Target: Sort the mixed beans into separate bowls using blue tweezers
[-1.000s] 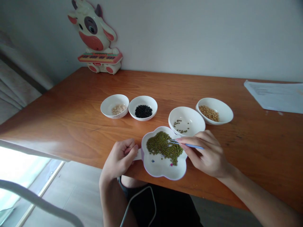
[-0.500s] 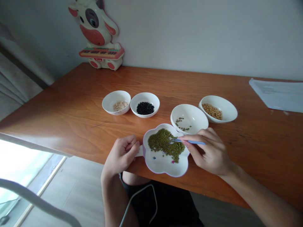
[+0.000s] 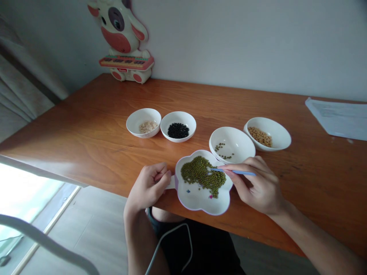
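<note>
My left hand (image 3: 150,185) is closed round the short handle of a white flower-shaped dish (image 3: 197,200) with a lilac rim, at the table's front edge. Green mung beans (image 3: 197,170) cover the upper part of that dish. Pinched in my right hand (image 3: 259,187) is a pair of blue tweezers (image 3: 241,172), tips down among the mung beans; whether a bean is between the tips I cannot tell. Just behind the dish stands a white bowl (image 3: 239,143) with a few mung beans scattered in its bottom.
Farther right is a bowl (image 3: 279,135) of tan beans (image 3: 260,136). To the left stand a bowl (image 3: 186,117) of black beans (image 3: 178,130) and a bowl (image 3: 134,124) of pale flat pieces (image 3: 148,126). A cow toy keyboard (image 3: 127,63) and papers (image 3: 341,118) lie toward the back.
The view has shifted slightly, so everything sits a little farther right. The tweezers have closed up, their two arms now nearly together among the mung beans. My left hand keeps its hold.
</note>
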Motion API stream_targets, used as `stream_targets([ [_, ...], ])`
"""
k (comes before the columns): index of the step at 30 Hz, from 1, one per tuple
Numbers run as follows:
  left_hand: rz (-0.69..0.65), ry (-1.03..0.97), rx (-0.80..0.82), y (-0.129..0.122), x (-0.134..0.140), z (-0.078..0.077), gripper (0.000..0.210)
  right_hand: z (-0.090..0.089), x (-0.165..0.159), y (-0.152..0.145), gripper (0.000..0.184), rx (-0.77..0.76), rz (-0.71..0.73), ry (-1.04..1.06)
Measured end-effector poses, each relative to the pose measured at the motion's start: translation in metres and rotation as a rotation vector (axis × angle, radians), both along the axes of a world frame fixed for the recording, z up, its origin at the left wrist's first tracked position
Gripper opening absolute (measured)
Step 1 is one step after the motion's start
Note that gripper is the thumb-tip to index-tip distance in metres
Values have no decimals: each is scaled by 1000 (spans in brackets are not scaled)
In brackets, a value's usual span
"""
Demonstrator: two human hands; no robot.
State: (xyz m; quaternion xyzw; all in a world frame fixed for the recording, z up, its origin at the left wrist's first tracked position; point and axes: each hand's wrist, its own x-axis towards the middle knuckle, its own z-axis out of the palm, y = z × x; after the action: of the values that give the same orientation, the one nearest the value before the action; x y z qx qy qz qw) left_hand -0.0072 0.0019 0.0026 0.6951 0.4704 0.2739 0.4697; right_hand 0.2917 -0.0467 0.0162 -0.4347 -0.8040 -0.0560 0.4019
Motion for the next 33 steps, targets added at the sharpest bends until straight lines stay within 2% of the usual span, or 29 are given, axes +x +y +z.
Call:
stream_targets([
  [12, -9, 7, -6, 2, 1, 2, 41, 0, 0, -1, 30, -29, 10, -39],
  [19, -12, 24, 5, 0, 2, 6, 39, -2, -1, -2, 23, -34, 2, -60],
  [33, 0, 34, 10, 0, 2, 6, 38, -1, 0, -1, 27, -47, 3, -51],
])
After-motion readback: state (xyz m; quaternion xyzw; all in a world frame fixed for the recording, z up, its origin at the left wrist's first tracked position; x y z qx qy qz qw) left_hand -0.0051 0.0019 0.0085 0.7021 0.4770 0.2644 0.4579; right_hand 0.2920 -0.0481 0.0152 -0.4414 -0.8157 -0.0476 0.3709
